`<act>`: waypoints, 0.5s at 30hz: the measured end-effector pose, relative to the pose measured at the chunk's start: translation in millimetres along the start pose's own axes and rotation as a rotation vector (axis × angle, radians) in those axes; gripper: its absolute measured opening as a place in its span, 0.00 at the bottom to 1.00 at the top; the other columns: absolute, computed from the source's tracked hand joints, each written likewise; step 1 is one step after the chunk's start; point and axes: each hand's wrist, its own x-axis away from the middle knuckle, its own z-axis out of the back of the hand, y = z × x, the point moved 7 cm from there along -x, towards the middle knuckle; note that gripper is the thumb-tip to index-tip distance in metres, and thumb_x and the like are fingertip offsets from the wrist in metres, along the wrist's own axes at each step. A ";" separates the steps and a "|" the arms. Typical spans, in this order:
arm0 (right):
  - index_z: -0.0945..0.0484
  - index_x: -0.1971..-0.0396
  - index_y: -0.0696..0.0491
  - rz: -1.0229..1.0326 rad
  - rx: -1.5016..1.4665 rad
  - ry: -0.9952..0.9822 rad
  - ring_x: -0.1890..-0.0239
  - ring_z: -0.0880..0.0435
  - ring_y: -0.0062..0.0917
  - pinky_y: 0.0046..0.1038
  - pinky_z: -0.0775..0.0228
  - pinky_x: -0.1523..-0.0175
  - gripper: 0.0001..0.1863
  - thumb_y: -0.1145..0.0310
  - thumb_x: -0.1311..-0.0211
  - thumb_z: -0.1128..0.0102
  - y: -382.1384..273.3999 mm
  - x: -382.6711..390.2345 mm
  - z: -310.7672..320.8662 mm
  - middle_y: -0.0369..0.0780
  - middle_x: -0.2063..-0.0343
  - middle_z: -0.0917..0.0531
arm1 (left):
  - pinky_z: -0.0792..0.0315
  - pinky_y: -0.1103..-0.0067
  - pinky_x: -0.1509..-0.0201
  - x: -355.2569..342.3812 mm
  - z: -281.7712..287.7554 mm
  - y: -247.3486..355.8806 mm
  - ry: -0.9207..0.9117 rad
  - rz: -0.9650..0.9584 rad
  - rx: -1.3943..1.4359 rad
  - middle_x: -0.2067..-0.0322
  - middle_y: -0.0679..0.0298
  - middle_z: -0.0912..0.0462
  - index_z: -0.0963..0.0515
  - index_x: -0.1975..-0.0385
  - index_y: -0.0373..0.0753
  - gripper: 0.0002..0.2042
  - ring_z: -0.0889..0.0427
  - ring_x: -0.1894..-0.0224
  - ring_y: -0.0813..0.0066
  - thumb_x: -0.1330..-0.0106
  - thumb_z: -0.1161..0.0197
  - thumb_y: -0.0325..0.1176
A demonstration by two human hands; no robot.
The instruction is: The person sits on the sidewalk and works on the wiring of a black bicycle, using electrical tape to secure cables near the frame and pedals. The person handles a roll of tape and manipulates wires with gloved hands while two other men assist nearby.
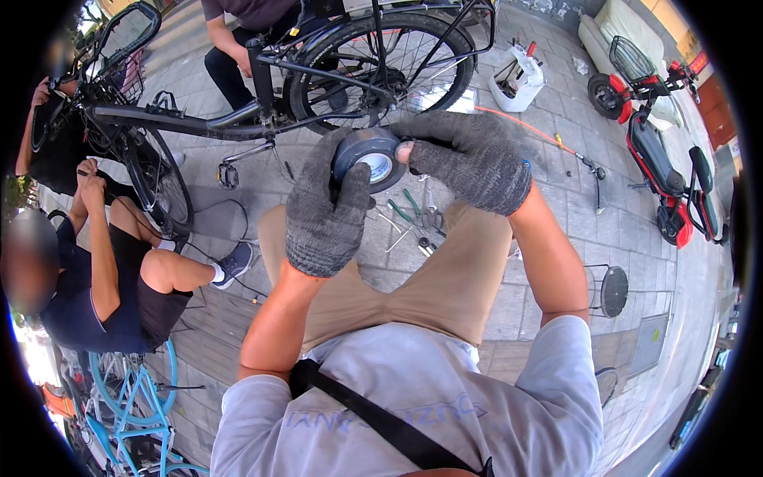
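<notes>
Both my hands wear dark grey knitted gloves and meet in front of me, above my knees. Between them is a roll of black tape (364, 144) with a pale core. My left hand (327, 208) is closed round the roll's left side, its thumb at the core. From the right, my right hand (470, 159) pinches the roll's edge; a bare thumb tip pokes out of the glove there, and its other fingers are partly hidden behind. Below the roll, green-handled pliers (407, 208) and other hand tools lie on the paving.
A black bicycle (238, 123) stands just ahead. Beyond it is one seated person (246, 24); another person (111, 270) sits at left. A white tool bucket (517, 83), an orange hose (524, 126), a round stool (613, 291), a red scooter (656, 163) and a light-blue bicycle (135, 405) are around.
</notes>
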 end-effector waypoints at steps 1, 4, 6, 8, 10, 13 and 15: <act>0.16 0.50 0.57 0.035 0.001 0.005 0.62 0.12 0.28 0.30 0.21 0.55 0.19 0.63 0.37 0.30 4.0 0.5 1.1 0.45 0.63 0.11 | 0.20 0.79 0.65 0.0 0.0 0.0 0.006 -0.016 0.024 0.55 0.54 0.19 0.31 0.38 0.32 0.22 0.15 0.66 0.75 0.27 0.38 0.35; 0.15 0.52 0.57 0.002 -0.135 -0.035 0.64 0.12 0.29 0.30 0.21 0.55 0.17 0.63 0.37 0.31 6.2 -0.3 -0.1 0.45 0.64 0.11 | 0.19 0.79 0.65 -0.2 3.7 -5.3 0.017 -0.037 0.064 0.53 0.54 0.20 0.33 0.36 0.33 0.24 0.15 0.65 0.74 0.28 0.37 0.33; 0.15 0.53 0.57 0.014 -0.116 -0.037 0.65 0.13 0.27 0.29 0.21 0.56 0.15 0.64 0.35 0.33 -1.0 -0.2 -0.1 0.44 0.65 0.12 | 0.18 0.79 0.64 -2.6 6.9 -6.5 0.013 -0.026 0.064 0.52 0.53 0.21 0.35 0.35 0.33 0.25 0.15 0.64 0.73 0.29 0.37 0.32; 0.16 0.55 0.59 0.103 0.061 0.008 0.66 0.15 0.21 0.26 0.21 0.58 0.12 0.67 0.32 0.35 -12.9 1.5 -0.7 0.41 0.68 0.13 | 0.18 0.79 0.64 -3.5 8.9 -10.2 0.014 -0.062 0.048 0.52 0.52 0.21 0.34 0.35 0.33 0.24 0.15 0.64 0.73 0.28 0.37 0.32; 0.17 0.55 0.59 0.079 0.051 0.010 0.67 0.15 0.21 0.26 0.22 0.59 0.12 0.67 0.30 0.38 -13.9 4.0 -3.9 0.40 0.69 0.14 | 0.18 0.79 0.66 -3.8 7.6 -9.6 -0.004 -0.071 0.070 0.51 0.52 0.20 0.34 0.35 0.34 0.24 0.15 0.64 0.73 0.28 0.38 0.31; 0.19 0.55 0.60 0.043 -0.020 0.005 0.68 0.16 0.20 0.27 0.23 0.61 0.11 0.68 0.28 0.41 -11.1 5.1 -7.4 0.39 0.70 0.16 | 0.18 0.80 0.68 -2.0 4.1 -8.1 -0.065 -0.057 0.158 0.51 0.52 0.20 0.35 0.34 0.36 0.24 0.14 0.62 0.71 0.27 0.40 0.30; 0.19 0.54 0.59 -0.002 -0.066 0.002 0.70 0.16 0.22 0.28 0.23 0.61 0.11 0.68 0.28 0.42 -8.2 5.5 -9.2 0.39 0.71 0.17 | 0.17 0.78 0.65 -2.1 0.7 -7.2 -0.115 -0.074 0.239 0.49 0.52 0.21 0.36 0.35 0.34 0.22 0.15 0.58 0.70 0.26 0.42 0.29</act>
